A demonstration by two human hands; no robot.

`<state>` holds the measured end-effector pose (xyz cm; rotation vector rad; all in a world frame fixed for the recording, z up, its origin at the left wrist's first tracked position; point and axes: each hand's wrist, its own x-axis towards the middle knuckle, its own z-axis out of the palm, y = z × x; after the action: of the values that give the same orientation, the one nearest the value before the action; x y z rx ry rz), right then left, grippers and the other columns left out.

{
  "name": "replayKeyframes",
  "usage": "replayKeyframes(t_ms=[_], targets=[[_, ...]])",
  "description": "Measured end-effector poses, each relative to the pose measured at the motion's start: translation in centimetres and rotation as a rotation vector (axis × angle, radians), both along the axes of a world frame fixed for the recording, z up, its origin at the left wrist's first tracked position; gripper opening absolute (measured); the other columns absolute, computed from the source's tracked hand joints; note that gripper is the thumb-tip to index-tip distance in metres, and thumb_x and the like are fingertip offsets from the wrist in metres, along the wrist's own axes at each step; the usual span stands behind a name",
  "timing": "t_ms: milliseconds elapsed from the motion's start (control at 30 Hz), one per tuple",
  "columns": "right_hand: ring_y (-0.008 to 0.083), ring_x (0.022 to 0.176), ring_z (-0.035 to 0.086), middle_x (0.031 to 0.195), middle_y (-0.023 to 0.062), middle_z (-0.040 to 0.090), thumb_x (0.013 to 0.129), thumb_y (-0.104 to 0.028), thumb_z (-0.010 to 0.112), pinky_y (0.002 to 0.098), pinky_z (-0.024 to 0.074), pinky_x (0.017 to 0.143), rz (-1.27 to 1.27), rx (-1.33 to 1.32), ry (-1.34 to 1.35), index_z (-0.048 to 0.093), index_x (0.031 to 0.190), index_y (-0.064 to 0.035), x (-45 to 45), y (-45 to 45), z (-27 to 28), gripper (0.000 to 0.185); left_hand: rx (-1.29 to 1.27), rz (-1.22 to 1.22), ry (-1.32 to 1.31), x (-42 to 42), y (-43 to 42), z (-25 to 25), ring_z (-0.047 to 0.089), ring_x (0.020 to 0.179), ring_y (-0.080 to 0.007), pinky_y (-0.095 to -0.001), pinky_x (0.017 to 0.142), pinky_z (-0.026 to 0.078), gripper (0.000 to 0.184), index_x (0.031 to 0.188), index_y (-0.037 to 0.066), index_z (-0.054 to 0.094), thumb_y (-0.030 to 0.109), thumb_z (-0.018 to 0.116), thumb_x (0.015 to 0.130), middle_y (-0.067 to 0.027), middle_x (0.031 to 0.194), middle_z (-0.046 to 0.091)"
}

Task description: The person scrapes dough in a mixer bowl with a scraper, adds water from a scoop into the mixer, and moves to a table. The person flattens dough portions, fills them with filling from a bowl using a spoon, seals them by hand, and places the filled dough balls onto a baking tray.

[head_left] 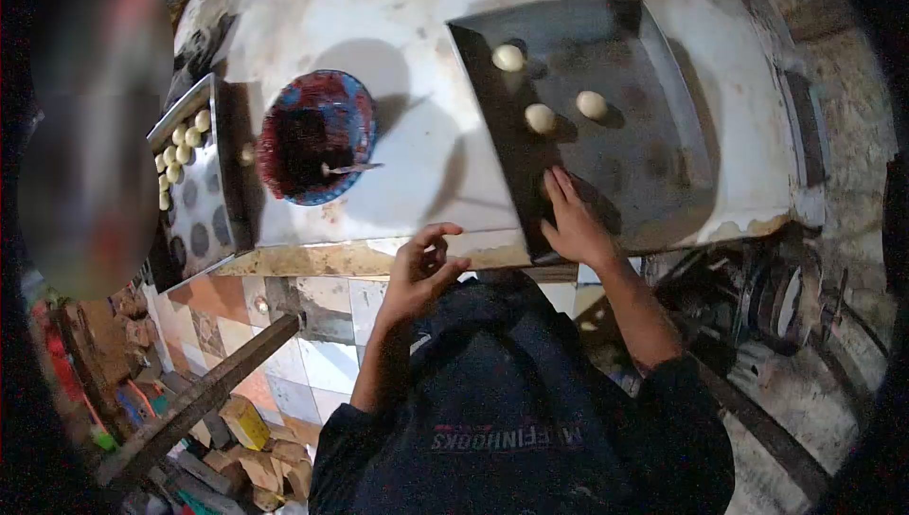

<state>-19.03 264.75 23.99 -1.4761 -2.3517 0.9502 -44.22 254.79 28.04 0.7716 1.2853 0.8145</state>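
Note:
Over the near left part of a dark metal tray (653, 150), my right hand (573, 223) reaches in with its fingers stretched out; what lies under the fingertips is hidden. Three pale dough balls sit in that tray: one ball (508, 58) near the far left corner, another ball (541, 118) ahead of my fingers, a third ball (592, 104) to its right. My left hand (417, 274) hovers at the table's front edge, left of the tray. Its fingers are curved, with thumb and forefinger apart and nothing visible between them.
A blue bowl (364, 117) smeared with dark red paste holds a spoon (355, 168). Farther left, a second tray (220, 160) carries several dough balls (192, 137). The white table (417, 61) ends just before my body. Wood pieces (260, 468) lie on the floor at lower left.

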Motion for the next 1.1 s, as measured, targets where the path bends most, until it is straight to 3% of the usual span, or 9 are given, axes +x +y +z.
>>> replayKeyframes(t_ms=[100, 333, 500, 567, 633, 733, 900, 1000, 1100], targets=[[0.0427, 0.14, 0.011, 0.151, 0.0287, 0.004, 0.083, -0.017, 0.06, 0.0411, 0.0166, 0.116, 0.192, -0.258, -0.411, 0.015, 0.143, 0.0089, -0.9, 0.6, 1.4, 0.08, 0.119, 0.248, 0.045, -5.1, -1.9, -0.5, 0.035, 0.065, -0.0018, -0.0166, 0.058, 0.032, 0.023, 0.105, 0.007, 0.055, 0.001, 0.064, 0.085, 0.0076, 0.072, 0.036], [0.0401, 0.138, 0.023, 0.148, 0.0248, 0.024, 0.088, -0.018, 0.056, 0.0464, 0.0214, 0.112, -0.099, 0.318, -0.126, 0.029, 0.142, 0.0026, -4.9, -0.2, 4.3, 0.064, 0.655, 0.779, 0.842, -26.3, -2.4, -1.9, 0.045, 0.064, -0.0079, -0.0211, 0.058, 0.038, 0.015, 0.096, 0.0, 0.064, 0.012, 0.065, 0.087, -0.0019, 0.075, 0.056], [0.0345, 0.116, 0.048, 0.124, 0.0187, 0.051, 0.088, -0.014, 0.054, 0.043, 0.0366, 0.1, -0.399, 0.52, 0.186, 0.056, 0.118, 0.0019, -11.9, -2.1, 7.0, 0.033, 0.107, 0.894, 0.629, -49.4, 3.3, -5.0, 0.053, 0.066, -0.011, -0.0249, 0.063, 0.044, 0.039, 0.111, 0.001, 0.065, 0.031, 0.066, 0.087, -0.0036, 0.073, 0.06], [0.0341, 0.112, 0.051, 0.118, 0.0189, 0.053, 0.086, -0.012, 0.056, 0.0423, 0.0413, 0.095, -0.365, 0.515, 0.183, 0.059, 0.11, 0.0018, -16.0, -3.4, 8.7, 0.029, -0.125, 0.818, 0.919, -55.7, 7.4, -9.8, 0.058, 0.069, -0.0152, -0.0273, 0.063, 0.046, 0.048, 0.106, 0.0, 0.067, 0.042, 0.065, 0.084, -0.0068, 0.075, 0.064], [0.035, 0.107, 0.053, 0.113, 0.0194, 0.054, 0.082, -0.01, 0.058, 0.0425, 0.0444, 0.091, -0.189, 0.479, 0.078, 0.061, 0.105, 0.0016, -17.7, -4.8, 9.1, 0.026, -0.121, 0.858, 1.125, -55.1, 10.5, -8.8, 0.065, 0.085, -0.0342, -0.0422, 0.077, 0.048, 0.058, 0.094, -0.004, 0.069, 0.052, 0.06, 0.081, -0.0208, 0.086, 0.068], [0.0338, 0.101, 0.056, 0.108, 0.0188, 0.056, 0.079, -0.009, 0.06, 0.0415, 0.0467, 0.086, -0.17, 0.474, 0.1, 0.062, 0.098, 0.001, -18.6, -5.5, 9.4, 0.021, -0.258, 0.755, 1.216, -56.7, 12.7, -10.0, 0.063, 0.093, -0.0392, -0.0452, 0.082, 0.047, 0.052, 0.093, -0.005, 0.068, 0.045, 0.059, 0.081, -0.0266, 0.093, 0.066], [0.0304, 0.086, 0.061, 0.092, 0.0154, 0.06, 0.083, -0.014, 0.059, 0.0373, 0.0493, 0.078, -0.16, 0.478, 0.315, 0.063, 0.095, 0.0016, -19.7, -4.2, 9.3, 0.02, 0.581, 1.024, 1.376, -44.4, 7.4, -1.2, 0.059, 0.079, -0.0365, -0.0423, 0.073, 0.047, 0.028, 0.1, -0.006, 0.05, 0.012, 0.063, 0.083, -0.0202, 0.09, 0.058], [0.0208, 0.084, 0.06, 0.092, 0.0121, 0.063, 0.088, -0.018, 0.058, 0.0334, 0.049, 0.078, -0.193, 0.171, 0.559, 0.064, 0.103, 0.0008, -22.2, -3.3, 8.8, 0.025, 0.866, 0.88, 0.792, -31.4, 3.9, 2.5, 0.056, 0.08, -0.0174, -0.0294, 0.067, 0.045, 0.034, 0.113, -0.002, 0.041, -0.003, 0.059, 0.084, -0.0127, 0.092, 0.056], [0.0181, 0.09, 0.062, 0.102, 0.0124, 0.064, 0.091, -0.025, 0.058, 0.0307, 0.0477, 0.081, 0.043, -0.197, 0.695, 0.059, 0.118, -0.0003, -23.3, -2.5, 9.1, 0.037, 0.42, 0.556, 0.169, -18.6, 1.2, 8.0, 0.058, 0.083, -0.0199, -0.0317, 0.077, 0.049, 0.079, 0.14, -0.001, 0.019, 0.0, 0.068, 0.078, -0.0157, 0.1, 0.059]])
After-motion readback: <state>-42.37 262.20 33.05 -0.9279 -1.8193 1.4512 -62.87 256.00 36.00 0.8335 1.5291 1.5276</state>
